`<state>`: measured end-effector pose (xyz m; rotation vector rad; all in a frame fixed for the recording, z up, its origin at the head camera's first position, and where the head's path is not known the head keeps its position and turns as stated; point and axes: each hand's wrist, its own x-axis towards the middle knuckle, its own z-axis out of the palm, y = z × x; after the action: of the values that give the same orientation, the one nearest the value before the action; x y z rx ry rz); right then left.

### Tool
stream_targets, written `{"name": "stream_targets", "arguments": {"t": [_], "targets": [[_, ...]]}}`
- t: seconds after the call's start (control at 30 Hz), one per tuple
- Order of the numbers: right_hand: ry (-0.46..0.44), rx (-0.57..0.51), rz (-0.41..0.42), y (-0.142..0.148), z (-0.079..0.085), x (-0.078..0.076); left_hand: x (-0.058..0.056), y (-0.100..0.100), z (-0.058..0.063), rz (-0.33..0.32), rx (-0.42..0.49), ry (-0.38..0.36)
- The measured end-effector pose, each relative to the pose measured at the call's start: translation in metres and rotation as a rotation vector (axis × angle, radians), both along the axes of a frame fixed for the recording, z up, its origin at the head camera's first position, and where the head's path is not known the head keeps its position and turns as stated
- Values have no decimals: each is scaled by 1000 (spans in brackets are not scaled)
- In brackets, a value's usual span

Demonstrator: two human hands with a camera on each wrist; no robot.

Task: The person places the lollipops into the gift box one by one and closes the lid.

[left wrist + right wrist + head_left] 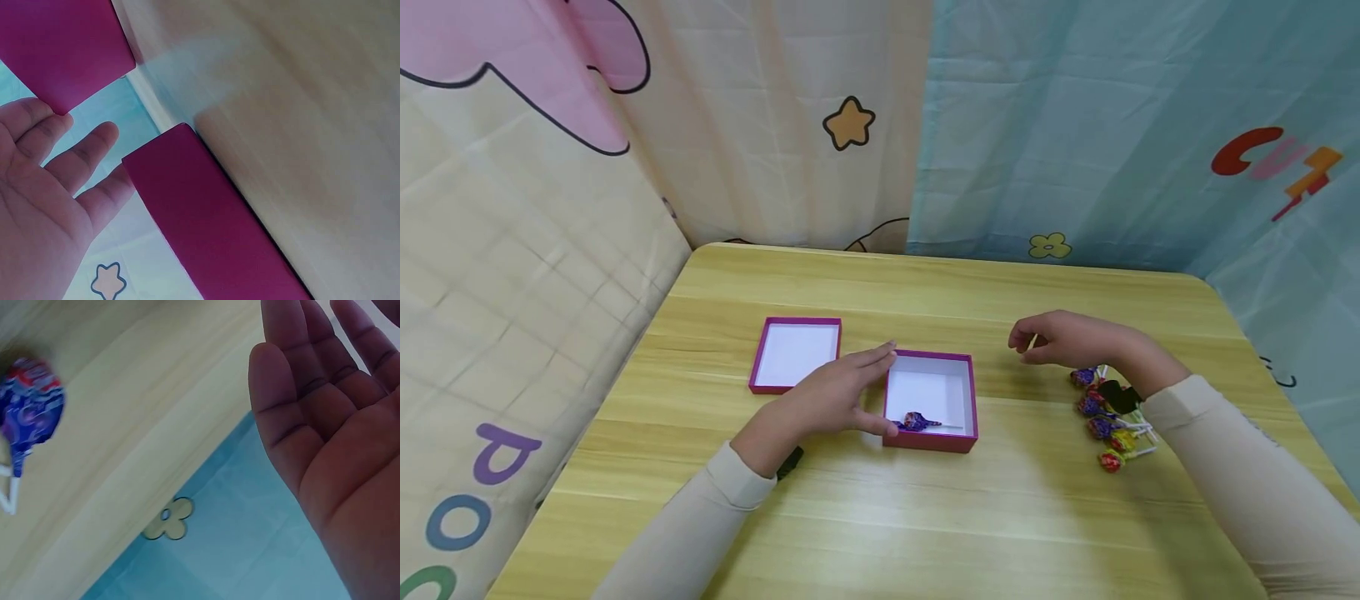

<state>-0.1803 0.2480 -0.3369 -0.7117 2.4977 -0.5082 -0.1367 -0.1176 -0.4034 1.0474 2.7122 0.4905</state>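
My left hand (838, 387) lies along the left side of a magenta box (931, 444), fingers at its far left corner and thumb at the near left one. In the left wrist view its fingertips meet the box wall (69, 53). Inside the box, by the near wall, lies a purple-wrapped lollipop (917, 422) with a white stick. My right hand (1063, 337) hovers over the table right of the box, fingers loosely bent and holding nothing. Beneath its wrist lie several lollipops (1101, 427), and one purple lollipop (31, 406) shows in the right wrist view.
The magenta-edged box lid (796, 354), white inside, lies left of the box, partly behind my left hand. All of it stands on a wood-grain table (880, 533). Printed curtains (850, 192) hang behind the table's far edge and along both sides.
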Motion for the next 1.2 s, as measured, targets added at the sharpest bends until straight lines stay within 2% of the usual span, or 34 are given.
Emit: {"name": "stream_targets", "arguments": {"t": [0.37, 0.83, 1.2], "targets": [[-8, 77, 5, 23, -30, -15, -1, 1, 0, -2, -4, -12], [-10, 129, -18, 49, -32, -22, -3, 3, 2, 3, 3, -10], [-124, 136, -39, 59, -23, -18, -2, 3, 2, 1, -2, -10]]}}
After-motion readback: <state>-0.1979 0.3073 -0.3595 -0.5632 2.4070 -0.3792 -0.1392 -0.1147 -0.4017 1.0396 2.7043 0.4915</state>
